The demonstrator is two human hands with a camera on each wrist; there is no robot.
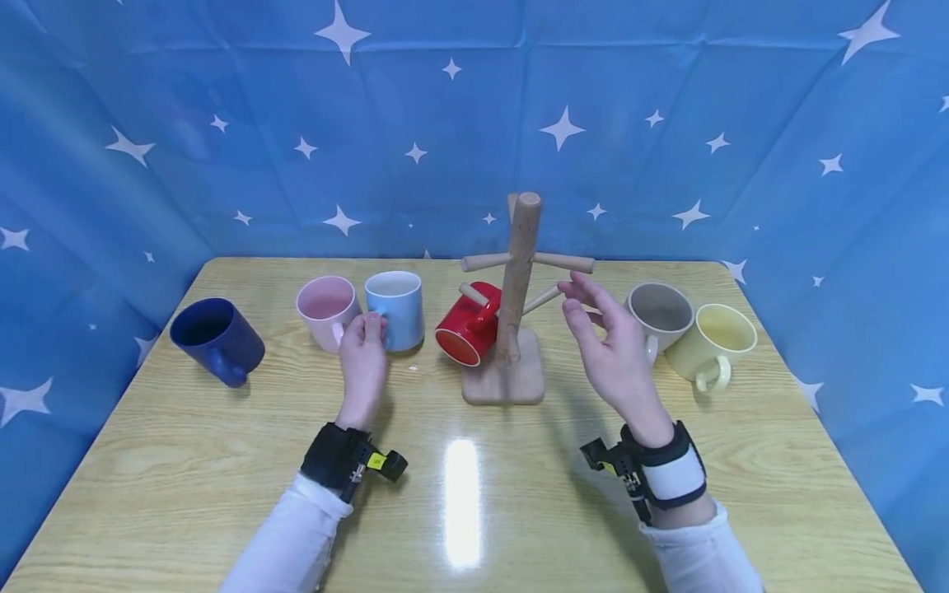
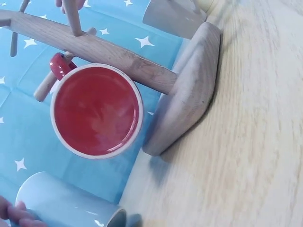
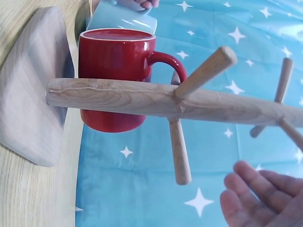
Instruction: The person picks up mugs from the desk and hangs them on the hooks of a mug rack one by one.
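Note:
My left hand (image 1: 363,350) pinches the handle of a light blue mug (image 1: 400,313), which stands upright; whether its base touches the table I cannot tell. A red mug (image 1: 463,329) hangs tilted by its handle from a lower peg of the wooden mug rack (image 1: 519,280). In the left wrist view, the inside of the red mug (image 2: 97,111) faces the camera. To the right of the rack, my right hand (image 1: 611,346) is raised near the pegs with fingers loosely extended, holding nothing. The right wrist view shows these fingers (image 3: 255,189) apart from the pegs.
A pink mug (image 1: 326,309) stands just left of the light blue one, and a dark blue mug (image 1: 215,338) is farther left. On the right, a grey mug (image 1: 660,313) and a pale yellow mug (image 1: 712,346) stand close together. A starry blue cloth (image 1: 474,123) hangs behind the table.

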